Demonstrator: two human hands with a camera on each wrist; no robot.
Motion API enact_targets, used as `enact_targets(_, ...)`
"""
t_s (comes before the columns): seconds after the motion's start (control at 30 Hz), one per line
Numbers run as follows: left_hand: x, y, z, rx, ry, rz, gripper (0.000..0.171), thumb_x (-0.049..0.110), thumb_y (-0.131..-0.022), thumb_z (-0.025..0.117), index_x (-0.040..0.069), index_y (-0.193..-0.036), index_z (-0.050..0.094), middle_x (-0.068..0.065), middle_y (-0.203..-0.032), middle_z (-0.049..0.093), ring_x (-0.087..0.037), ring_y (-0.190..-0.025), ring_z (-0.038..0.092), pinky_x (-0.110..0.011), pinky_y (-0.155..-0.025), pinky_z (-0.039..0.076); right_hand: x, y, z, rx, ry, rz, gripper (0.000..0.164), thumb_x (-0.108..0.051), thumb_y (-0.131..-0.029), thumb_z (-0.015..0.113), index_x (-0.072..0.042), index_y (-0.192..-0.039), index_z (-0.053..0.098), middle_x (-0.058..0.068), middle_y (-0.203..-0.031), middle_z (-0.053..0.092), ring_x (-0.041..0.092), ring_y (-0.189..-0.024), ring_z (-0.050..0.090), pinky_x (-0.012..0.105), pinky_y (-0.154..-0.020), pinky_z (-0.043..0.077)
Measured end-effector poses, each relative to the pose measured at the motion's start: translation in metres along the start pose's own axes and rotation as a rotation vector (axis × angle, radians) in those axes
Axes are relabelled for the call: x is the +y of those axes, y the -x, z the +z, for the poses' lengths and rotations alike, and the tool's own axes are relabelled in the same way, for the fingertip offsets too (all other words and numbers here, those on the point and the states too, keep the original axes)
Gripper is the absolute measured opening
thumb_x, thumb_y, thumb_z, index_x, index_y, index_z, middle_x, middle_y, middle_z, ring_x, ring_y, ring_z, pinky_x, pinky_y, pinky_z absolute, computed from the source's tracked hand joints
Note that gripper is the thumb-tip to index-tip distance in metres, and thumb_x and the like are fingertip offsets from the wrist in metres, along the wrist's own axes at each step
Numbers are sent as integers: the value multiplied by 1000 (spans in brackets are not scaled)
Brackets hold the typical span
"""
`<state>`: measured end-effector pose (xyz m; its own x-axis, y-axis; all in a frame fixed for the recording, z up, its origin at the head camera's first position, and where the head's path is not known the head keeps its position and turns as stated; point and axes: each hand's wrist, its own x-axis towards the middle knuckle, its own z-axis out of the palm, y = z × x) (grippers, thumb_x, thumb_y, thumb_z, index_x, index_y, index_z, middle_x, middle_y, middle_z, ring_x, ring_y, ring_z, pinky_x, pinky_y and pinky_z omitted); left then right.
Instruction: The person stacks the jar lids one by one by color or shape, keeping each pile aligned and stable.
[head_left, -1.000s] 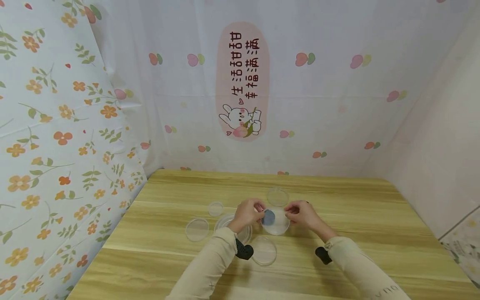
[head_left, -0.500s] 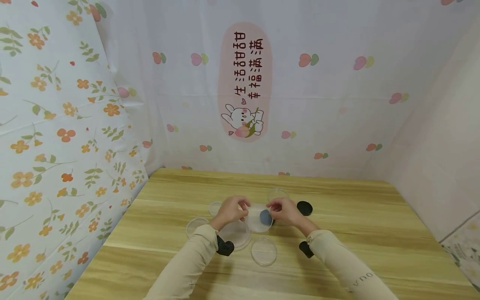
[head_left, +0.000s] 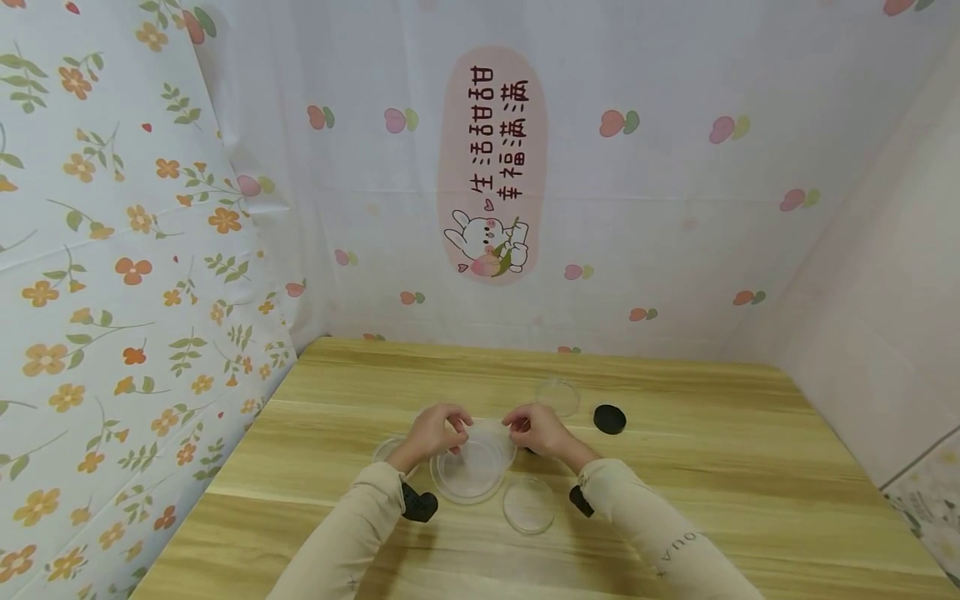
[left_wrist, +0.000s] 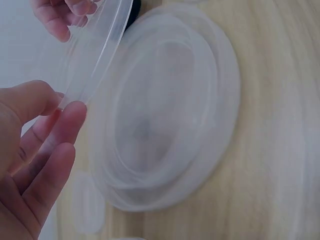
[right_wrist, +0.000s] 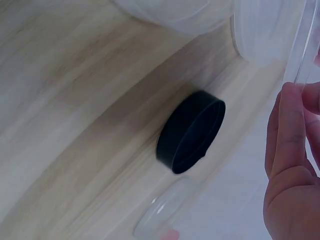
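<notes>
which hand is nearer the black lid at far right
Right. The right hand is left of the black lid, not touching it; the left hand is farther left.

On the table (head_left: pixel 712 417), a cap (head_left: pixel 609 419) lies right of the held lid (left_wrist: pixel 97 50) (another lid (head_left: pixel 528 506) nearer the person).

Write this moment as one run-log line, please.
left hand: pinches clear lid | right hand: pinches same lid | one black lid: on table, right of right hand

1. Dark red Chinese characters, "生活甜甜" and "幸福满满", stand in two columns on the wall cloth's (head_left: pixel 675 192) pink oval (head_left: pixel 492 108).
2. Small dark lettering, seemingly including "UA", marks the right sleeve (head_left: pixel 648 521); the rest is unclear.
</notes>
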<state>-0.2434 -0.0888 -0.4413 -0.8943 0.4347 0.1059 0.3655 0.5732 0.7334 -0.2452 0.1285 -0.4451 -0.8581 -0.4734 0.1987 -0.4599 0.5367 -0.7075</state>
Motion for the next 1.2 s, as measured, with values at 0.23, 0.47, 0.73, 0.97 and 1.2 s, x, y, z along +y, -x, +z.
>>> enact_targets(0.23,-11,6,-2,10,-3,-34,14,-2,-74,62,0,-88,64,-1,-69,54,-14,-47,59,-21,-45,44,2,-7,13,0,15,-47,13,7,-73,60,9,-85,65,10,-70,61,14,-64,57,18,-58,47)
enact_targets(0.47,-19,9,-6,25,10,4,14,-4,-74,62,-1,-88,65,-3,-69,53,-18,-48,58,-21,-44,45,-1,-12,21,-16,8,-13,13,7,-74,61,7,-85,66,7,-71,61,13,-65,56,20,-58,47)
enact_targets(0.73,-24,9,-9,-1,48,-37,16,-4,-75,61,-4,-90,65,-3,-69,53,-17,-49,58,-21,-44,45,0,-15,27,-34,29,15,13,5,-76,61,4,-88,67,6,-72,62,13,-64,57,21,-57,47)
enact_targets(0.97,-27,11,-8,-14,49,-71,16,-4,-76,61,-5,-92,65,-4,-68,54,-17,-50,58,-23,-44,45,0,-16,32,-52,10,45,12,5,-74,61,5,-84,66,4,-70,60,11,-64,54,18,-57,45)
enact_targets(1.2,-30,13,-6,-18,39,-66,16,-4,-76,62,-4,-91,64,-4,-67,54,-17,-50,57,-22,-45,43,2,-18,36,-44,27,55,10,7,-71,61,3,-80,65,1,-67,58,7,-62,50,18,-56,43)
